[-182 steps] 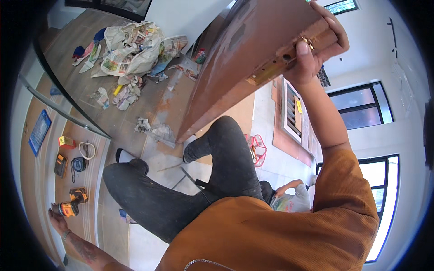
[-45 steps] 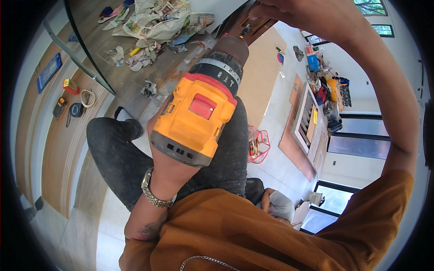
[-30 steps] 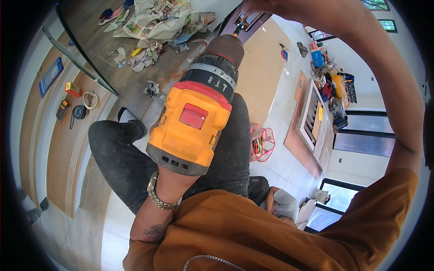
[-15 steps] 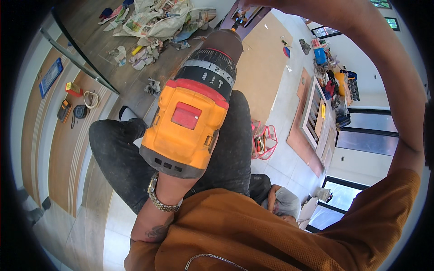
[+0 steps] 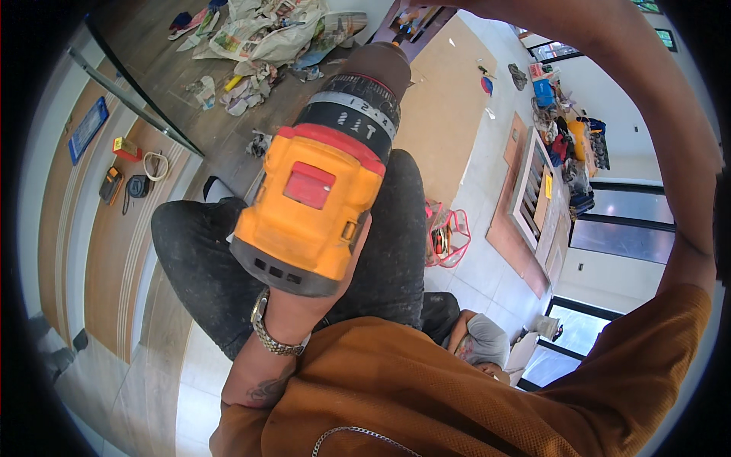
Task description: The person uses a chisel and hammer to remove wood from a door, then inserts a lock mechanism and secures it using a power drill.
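Note:
My left hand (image 5: 293, 311), with a metal watch on its wrist, is closed on an orange and red cordless drill (image 5: 312, 206). The drill's body hides most of the fingers. Its dark chuck (image 5: 381, 67) points up and away, with the tip close to a small metal fitting (image 5: 415, 23) in a purple-grey piece at the top edge. Whether the bit touches the fitting, I cannot tell. My right arm (image 5: 632, 68) arches over from the right to the top edge, where my right hand is cut off near that piece.
Torn paper and sacking (image 5: 266, 34) lie on the wooden floor ahead. On the left steps are a tape measure (image 5: 138, 186), a red-yellow box (image 5: 126, 149) and a blue packet (image 5: 89, 131). A pink-edged bag (image 5: 449, 240) stands beside my knee; another person (image 5: 483, 339) sits behind it.
The drill has tipped slightly left and lower in my left hand. The fitting ahead of the chuck shows more now, and my right hand has slipped further out at the top.

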`<state>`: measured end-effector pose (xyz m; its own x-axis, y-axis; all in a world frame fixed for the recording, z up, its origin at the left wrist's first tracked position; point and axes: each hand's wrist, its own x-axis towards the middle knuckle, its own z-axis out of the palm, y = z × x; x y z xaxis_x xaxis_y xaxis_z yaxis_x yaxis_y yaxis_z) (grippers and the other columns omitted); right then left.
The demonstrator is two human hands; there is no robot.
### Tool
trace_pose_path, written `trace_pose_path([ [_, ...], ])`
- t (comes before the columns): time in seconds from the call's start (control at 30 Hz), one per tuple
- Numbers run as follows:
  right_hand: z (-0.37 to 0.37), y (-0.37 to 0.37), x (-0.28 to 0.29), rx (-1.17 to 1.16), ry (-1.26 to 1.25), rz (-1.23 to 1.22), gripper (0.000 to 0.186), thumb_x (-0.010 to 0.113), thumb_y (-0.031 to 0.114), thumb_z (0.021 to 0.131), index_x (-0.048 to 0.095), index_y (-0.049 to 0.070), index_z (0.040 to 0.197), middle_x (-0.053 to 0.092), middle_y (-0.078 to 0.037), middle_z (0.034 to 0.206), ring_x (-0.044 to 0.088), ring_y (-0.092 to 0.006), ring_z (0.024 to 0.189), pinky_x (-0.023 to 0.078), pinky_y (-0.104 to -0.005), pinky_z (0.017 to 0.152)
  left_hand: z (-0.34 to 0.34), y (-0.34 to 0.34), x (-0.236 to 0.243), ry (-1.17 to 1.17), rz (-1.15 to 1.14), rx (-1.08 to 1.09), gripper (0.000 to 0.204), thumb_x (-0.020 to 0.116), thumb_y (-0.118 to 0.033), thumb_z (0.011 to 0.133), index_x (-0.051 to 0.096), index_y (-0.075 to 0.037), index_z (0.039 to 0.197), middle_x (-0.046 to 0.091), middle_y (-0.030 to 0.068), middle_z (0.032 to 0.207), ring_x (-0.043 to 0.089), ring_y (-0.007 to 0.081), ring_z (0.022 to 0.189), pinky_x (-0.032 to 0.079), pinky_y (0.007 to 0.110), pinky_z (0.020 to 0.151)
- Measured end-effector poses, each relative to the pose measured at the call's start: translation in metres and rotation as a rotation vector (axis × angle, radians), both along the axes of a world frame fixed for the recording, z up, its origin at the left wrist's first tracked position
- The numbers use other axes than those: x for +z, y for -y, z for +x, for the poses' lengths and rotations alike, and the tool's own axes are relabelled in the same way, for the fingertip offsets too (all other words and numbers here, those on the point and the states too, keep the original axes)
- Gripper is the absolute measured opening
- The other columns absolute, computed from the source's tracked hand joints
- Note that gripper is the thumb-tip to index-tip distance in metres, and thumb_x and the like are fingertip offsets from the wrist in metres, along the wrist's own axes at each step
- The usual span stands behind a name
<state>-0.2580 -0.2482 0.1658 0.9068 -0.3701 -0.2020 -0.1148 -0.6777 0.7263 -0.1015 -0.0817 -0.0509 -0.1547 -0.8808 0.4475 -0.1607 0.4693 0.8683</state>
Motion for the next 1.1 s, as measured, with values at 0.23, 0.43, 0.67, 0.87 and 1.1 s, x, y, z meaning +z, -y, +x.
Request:
trace_pose_path([
  [0.23,0.002,0.001,-0.001,-0.053,-0.074,-0.037,0.021,0.078,0.019,0.069,0.062,0.008,0.06,0.06,-0.001,0.062,0.066,-0.0166,0.058,0.049,-0.0331,0.046,0.004,0.008,0.013,-0.144,0.199,0.007,0.021,0.075,-0.005,0.085,0.072,-0.003,0.106,0.074,0.0083,0.099,0.072,0.024,0.089,0.056,0.034,0.078],
  [0.43,0.006,-0.003,0.003,-0.04,-0.052,-0.009,0.016,0.074,0.009,0.07,0.063,0.007,0.059,0.061,-0.004,0.06,0.067,-0.0185,0.057,0.049,-0.0342,0.044,0.008,0.005,0.016,-0.18,0.342,-0.064,0.02,0.071,-0.005,0.09,0.069,-0.002,0.109,0.071,0.0059,0.096,0.068,0.0174,0.085,0.054,0.031,0.076],
  [0.67,-0.001,0.003,-0.002,-0.004,-0.083,-0.118,0.013,0.071,0.005,0.073,0.065,0.008,0.062,0.064,-0.007,0.06,0.069,-0.019,0.06,0.052,-0.0334,0.045,-0.001,0.008,0.011,-0.312,0.533,-0.07,0.023,0.073,-0.003,0.087,0.069,0.0,0.11,0.072,0.0083,0.102,0.07,0.0197,0.091,0.055,0.033,0.08],
  [0.87,-0.004,0.004,-0.002,0.018,-0.034,-0.066,0.013,0.071,0.006,0.076,0.066,0.008,0.064,0.065,-0.007,0.062,0.069,-0.0186,0.061,0.052,-0.0327,0.045,-0.009,0.011,0.012,-0.291,0.359,-0.072,0.021,0.06,-0.007,0.098,0.064,0.002,0.116,0.066,0.0036,0.085,0.062,0.0107,0.072,0.049,0.026,0.068],
  [1.1,0.001,-0.003,0.002,-0.046,0.006,0.034,0.01,0.071,0.007,0.067,0.064,0.007,0.06,0.062,-0.005,0.061,0.066,-0.0217,0.058,0.049,-0.0366,0.044,-0.003,0.008,0.017,-0.284,0.501,-0.108,0.024,0.07,-0.002,0.089,0.067,0.001,0.113,0.071,0.0091,0.107,0.069,0.0199,0.093,0.055,0.033,0.082],
])
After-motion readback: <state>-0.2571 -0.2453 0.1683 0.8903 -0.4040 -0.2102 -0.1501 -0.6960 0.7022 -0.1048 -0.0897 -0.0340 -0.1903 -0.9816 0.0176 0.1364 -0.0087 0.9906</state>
